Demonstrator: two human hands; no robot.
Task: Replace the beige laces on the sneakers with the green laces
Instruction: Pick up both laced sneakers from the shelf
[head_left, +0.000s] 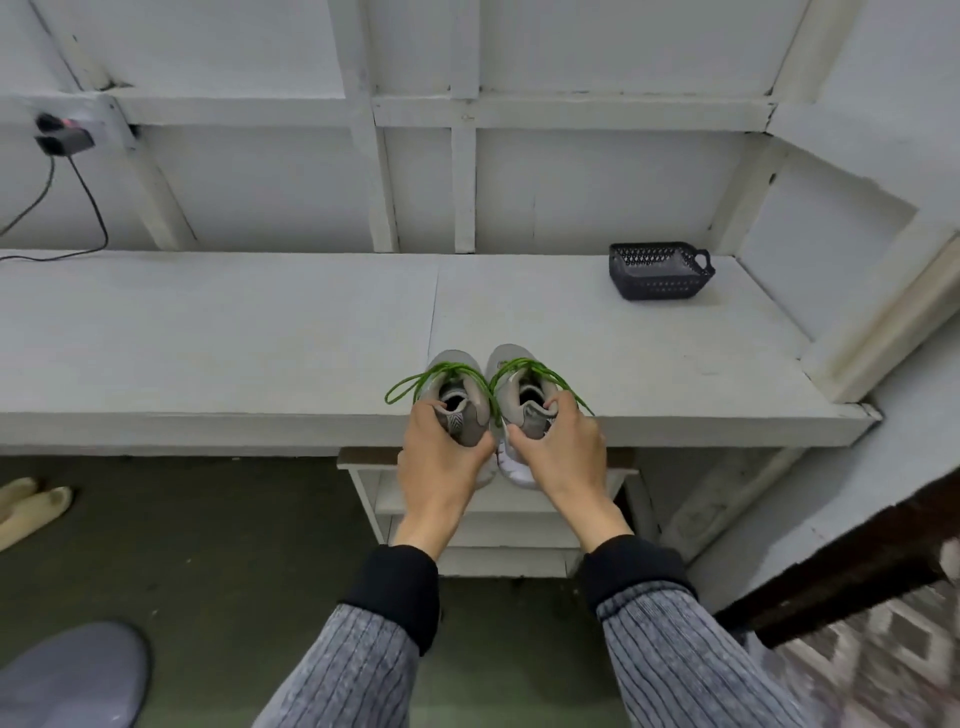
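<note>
Sneakers held as a pair at the front edge of the white bench (260, 332), both threaded with green laces (457, 371).

Left hand (441, 457) grips the left sneaker (457, 402) at its heel; right hand (558, 447) grips the right sneaker (524, 395) likewise. Toes point away, shoes side by side and touching. A dark perforated basket (657, 273) sits well apart, far right.

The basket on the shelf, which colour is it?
The basket is dark grey with perforated walls, seen in the head view.

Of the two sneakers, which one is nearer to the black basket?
The right sneaker, held by the right hand; the black basket stands on its side of the shelf, beyond the left sneaker.
</note>
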